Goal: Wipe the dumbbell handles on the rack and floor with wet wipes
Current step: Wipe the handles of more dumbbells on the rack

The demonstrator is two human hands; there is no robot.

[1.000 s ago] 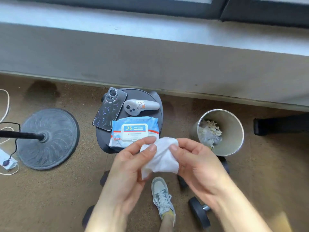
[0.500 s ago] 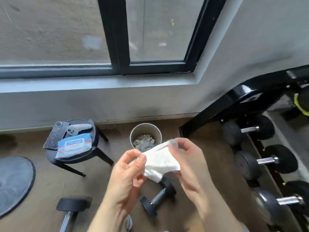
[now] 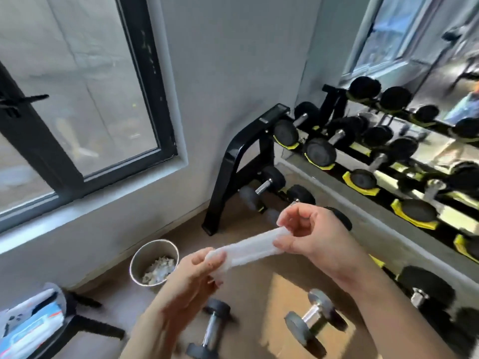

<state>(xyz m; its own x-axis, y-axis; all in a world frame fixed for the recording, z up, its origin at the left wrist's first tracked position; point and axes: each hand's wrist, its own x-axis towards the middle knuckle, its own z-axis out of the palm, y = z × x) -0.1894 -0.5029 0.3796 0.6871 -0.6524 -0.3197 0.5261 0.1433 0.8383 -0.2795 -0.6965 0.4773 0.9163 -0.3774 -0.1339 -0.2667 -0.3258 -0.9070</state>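
Observation:
A white wet wipe (image 3: 248,248) is stretched into a band between my two hands. My left hand (image 3: 199,270) pinches its lower left end and my right hand (image 3: 308,230) pinches its upper right end. Two dumbbells lie on the floor below my hands, one (image 3: 212,330) in the middle and one (image 3: 313,322) to its right, both with shiny metal handles. The black dumbbell rack (image 3: 233,161) stands at the right with several black dumbbells on yellow cradles. The wet wipe pack (image 3: 31,325) lies on a small black stool at the bottom left.
A metal bin (image 3: 145,255) holding crumpled used wipes stands on the floor by the wall, left of my hands. A large window fills the upper left. A mirror behind the rack reflects the dumbbells. A black stool (image 3: 85,320) stands at the lower left.
My head has turned up and to the right, bringing the rack into full view. My hands have pulled apart, drawing the bunched wipe out into a long band.

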